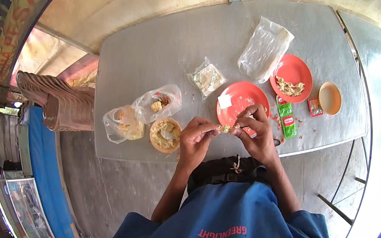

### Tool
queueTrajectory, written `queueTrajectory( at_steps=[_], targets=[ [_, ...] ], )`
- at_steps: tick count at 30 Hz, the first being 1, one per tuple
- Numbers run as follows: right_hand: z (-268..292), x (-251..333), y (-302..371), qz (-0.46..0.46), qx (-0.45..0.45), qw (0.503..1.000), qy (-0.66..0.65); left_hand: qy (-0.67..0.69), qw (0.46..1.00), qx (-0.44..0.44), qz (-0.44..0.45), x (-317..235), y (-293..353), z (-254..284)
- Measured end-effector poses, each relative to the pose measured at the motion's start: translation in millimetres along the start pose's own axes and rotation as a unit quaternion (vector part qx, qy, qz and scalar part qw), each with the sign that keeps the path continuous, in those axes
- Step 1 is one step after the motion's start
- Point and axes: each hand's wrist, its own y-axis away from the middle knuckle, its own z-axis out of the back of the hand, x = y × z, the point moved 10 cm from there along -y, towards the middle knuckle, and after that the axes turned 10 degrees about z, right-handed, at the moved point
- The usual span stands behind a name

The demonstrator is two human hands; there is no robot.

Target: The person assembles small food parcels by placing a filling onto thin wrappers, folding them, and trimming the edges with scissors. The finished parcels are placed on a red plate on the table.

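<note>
Above the near rim of a red plate, my two hands pinch a small, pale yellowish dumpling between their fingertips. My left hand has its left end and my right hand its right end; the fingers partly hide it. A white square wrapper lies on that plate. Folded dumplings rest on a second red plate farther right. An orange bowl left of my left hand holds a pale mashed filling. Beyond it sits a clear packet of square wrappers.
Two plastic bags with food, one yellowish and one clear, stand by the bowl. A crumpled clear bag, green sachets, a red packet and a small bowl of cloudy liquid lie rightward. Stacked brown chairs adjoin the grey table.
</note>
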Motion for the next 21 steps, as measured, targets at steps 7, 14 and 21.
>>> queueTrajectory(
  at_steps=[7,14,21],
  targets=[
    [9.1,-6.1,-7.4,-0.008,-0.026,0.999,-0.023,0.067,0.997,0.004,0.031,5.3,-16.7,-0.6],
    [10.4,-7.7,-8.2,-0.012,0.003,1.0,0.007,-0.005,0.999,0.038,0.015,-3.3,-23.8,-2.5],
    [8.9,-22.7,0.5,-0.098,-0.031,0.992,-0.075,0.096,0.984,0.088,0.125,9.4,-15.5,-16.3]
  ],
)
